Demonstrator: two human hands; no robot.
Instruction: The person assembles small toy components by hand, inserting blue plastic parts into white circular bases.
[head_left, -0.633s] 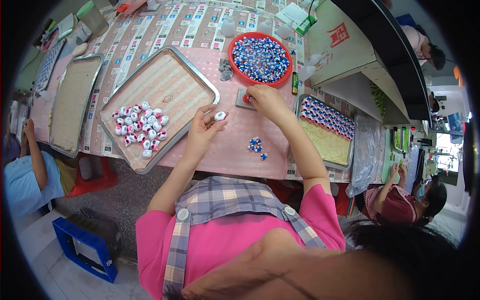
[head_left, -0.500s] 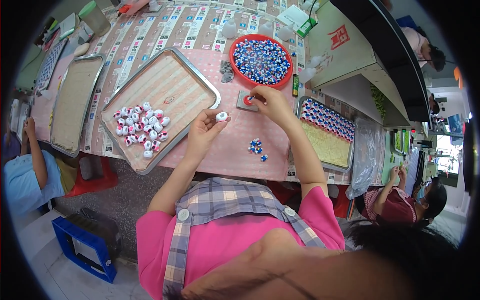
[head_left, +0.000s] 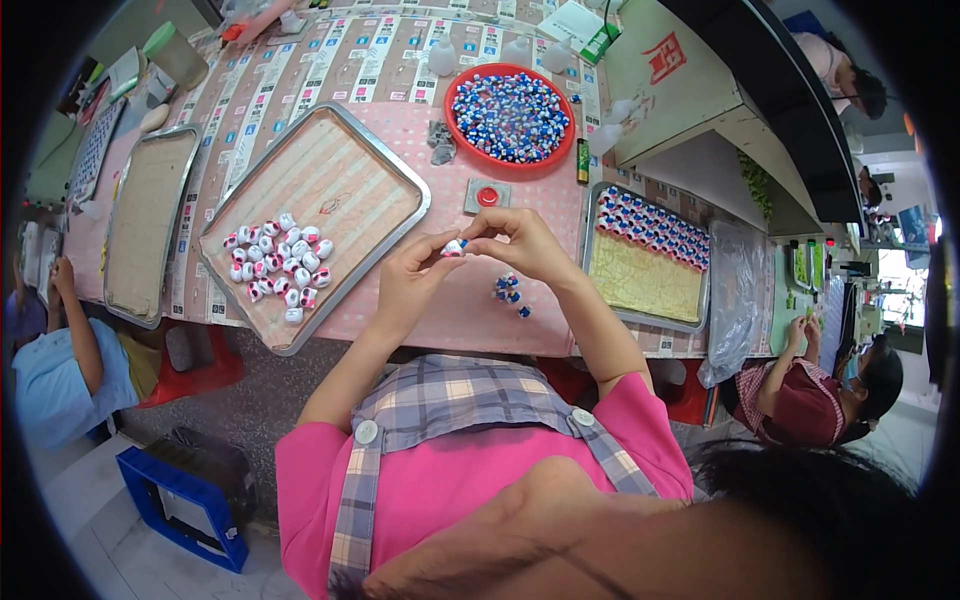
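Observation:
A small white rounded piece with pink marks is pinched in the fingertips of my left hand. Against its top, my right hand pinches a tiny blue-and-white piece; the fingers partly cover both. Just beyond the hands lies a grey square block with a round red pad. Several loose blue-and-white pieces lie on the pink dotted mat below my right hand. To the left, a metal-rimmed tray holds a cluster of white rounded pieces.
A red basin full of blue-and-white pieces stands at the far middle. On the right, a tray holds rows of joined pieces, beside clear plastic sheeting. Another tray lies far left. Co-workers sit on both sides.
My right hand has left the red pad and come toward me, meeting my left hand. The small blue-and-white piece now touches the white one. The view has shifted slightly.

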